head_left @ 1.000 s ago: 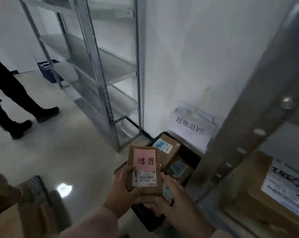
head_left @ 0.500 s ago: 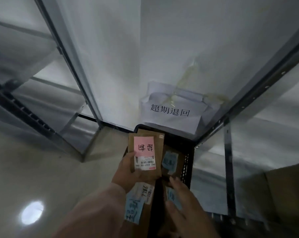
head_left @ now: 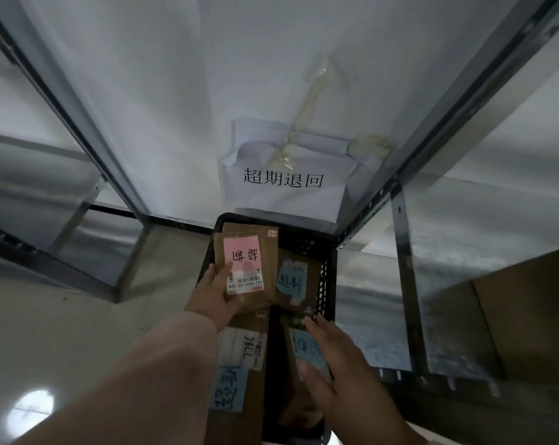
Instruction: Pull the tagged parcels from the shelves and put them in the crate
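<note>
Head view
Left hand (head_left: 212, 295): closed on the near left edge of a small brown parcel (head_left: 250, 268), thumb lying across its face, holding it over the far part of the crate.
Held parcel: flat cardboard, face up, with a pink tag (head_left: 242, 252) bearing handwritten characters and a white barcode label (head_left: 245, 282) just near of it; it hangs above the other parcels, and whether it touches them cannot be told.
Right hand (head_left: 342, 370): fingers spread and stretched forward, lying on a parcel with a blue tag (head_left: 308, 350) at the right side of the crate; whether it grips or only rests there cannot be told.
Crate (head_left: 327, 277): black, perforated wall, standing on the floor against the wall between two shelf units.
Crate contents: a parcel with a blue handwritten tag (head_left: 291, 282) right of the held one; nearer, on the left, a larger box (head_left: 239, 364) with a white label and a blue tag.
Paper sign (head_left: 283, 181): white sheet with four printed characters, taped to the wall just beyond the crate.
Left shelves (head_left: 63, 175): grey metal.
Right shelves (head_left: 406, 277): metal upright; a brown box (head_left: 522, 316) sits at the far right.
Floor (head_left: 47, 332): pale, glossy, a round light reflection near left.
</note>
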`<move>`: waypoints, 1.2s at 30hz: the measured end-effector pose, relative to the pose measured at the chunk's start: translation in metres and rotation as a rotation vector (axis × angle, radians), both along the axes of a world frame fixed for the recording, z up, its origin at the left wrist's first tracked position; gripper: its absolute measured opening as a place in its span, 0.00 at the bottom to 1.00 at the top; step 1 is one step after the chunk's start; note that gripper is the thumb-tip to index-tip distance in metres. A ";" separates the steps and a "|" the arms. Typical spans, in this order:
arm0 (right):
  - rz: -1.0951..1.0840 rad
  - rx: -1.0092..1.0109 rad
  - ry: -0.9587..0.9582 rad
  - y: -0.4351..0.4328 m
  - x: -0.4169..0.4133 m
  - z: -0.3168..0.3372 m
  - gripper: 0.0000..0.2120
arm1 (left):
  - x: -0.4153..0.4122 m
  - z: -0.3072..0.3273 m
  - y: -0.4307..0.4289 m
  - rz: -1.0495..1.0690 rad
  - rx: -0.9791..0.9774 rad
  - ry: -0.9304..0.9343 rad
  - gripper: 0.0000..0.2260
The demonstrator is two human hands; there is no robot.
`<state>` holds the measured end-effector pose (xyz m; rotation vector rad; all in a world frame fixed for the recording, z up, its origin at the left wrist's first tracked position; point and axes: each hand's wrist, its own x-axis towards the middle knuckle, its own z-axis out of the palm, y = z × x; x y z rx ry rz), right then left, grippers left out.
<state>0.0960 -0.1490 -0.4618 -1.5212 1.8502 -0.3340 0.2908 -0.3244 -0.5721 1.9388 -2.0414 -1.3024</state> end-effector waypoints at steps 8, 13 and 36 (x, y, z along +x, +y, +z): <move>0.164 -0.150 0.074 0.080 -0.017 0.035 0.31 | -0.010 0.094 0.116 -0.171 -0.504 0.045 0.26; 0.157 -0.246 0.103 0.177 -0.059 0.058 0.29 | -0.054 0.157 0.230 -0.213 -0.681 0.095 0.25; -0.862 -0.494 0.473 0.581 -0.365 0.184 0.36 | -0.487 0.307 0.573 -0.947 -0.986 0.367 0.27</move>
